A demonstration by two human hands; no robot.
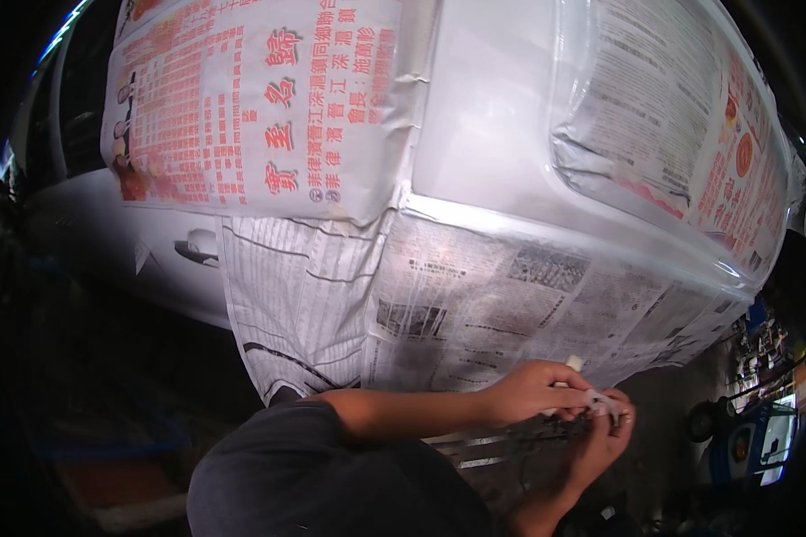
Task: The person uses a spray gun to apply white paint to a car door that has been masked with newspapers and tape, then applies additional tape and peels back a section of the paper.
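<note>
Near the lower middle, my left hand is closed on a cream, bar-like object, whose end shows above my fingers. My right hand meets it from below, fingertips pinched on a small pale, crumpled piece that my left fingertips also touch. What exactly these pieces are I cannot make out. Just above my hands is a newspaper sheet covering the lower side of a silver car body. More printed paper covers the upper left, and another sheet lies within the raised frame at upper right.
A bare silver door with a handle shows at the left, beside a loose-hanging sheet. Dark floor lies below the car. A blue wheeled machine and assorted clutter stand at the lower right.
</note>
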